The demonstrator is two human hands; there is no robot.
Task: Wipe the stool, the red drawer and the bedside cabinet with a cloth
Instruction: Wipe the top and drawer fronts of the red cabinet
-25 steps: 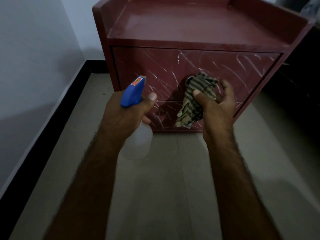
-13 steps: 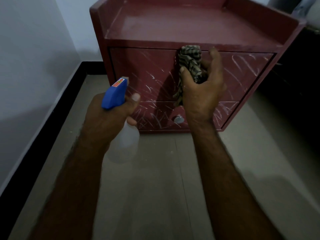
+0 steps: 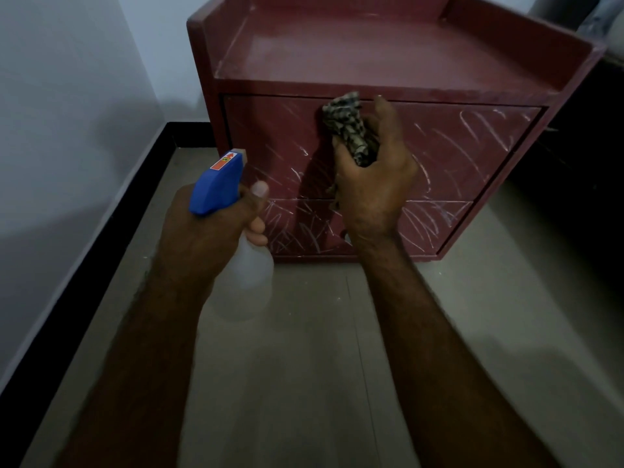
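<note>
Cloth of striped fabric [image 3: 344, 126], soft, limp and likely best held wadded, is gripped by the right hand [image 3: 371, 187] against the upper red drawer front [image 3: 456, 146] of a dark-red wooden bedside cabinet [image 3: 371, 52]; the left hand [image 3: 206, 234] clasps a blue-topped clear plastic spray bottle [image 3: 251, 275].

Two bare, hairy forearms [image 3: 439, 332]

The crumpled, striped cloth [image 3: 347, 126], bunched in my right grip [image 3: 371, 187], presses against the scratched upper red drawer [image 3: 456, 153] of the bedside cabinet [image 3: 371, 52].
</note>
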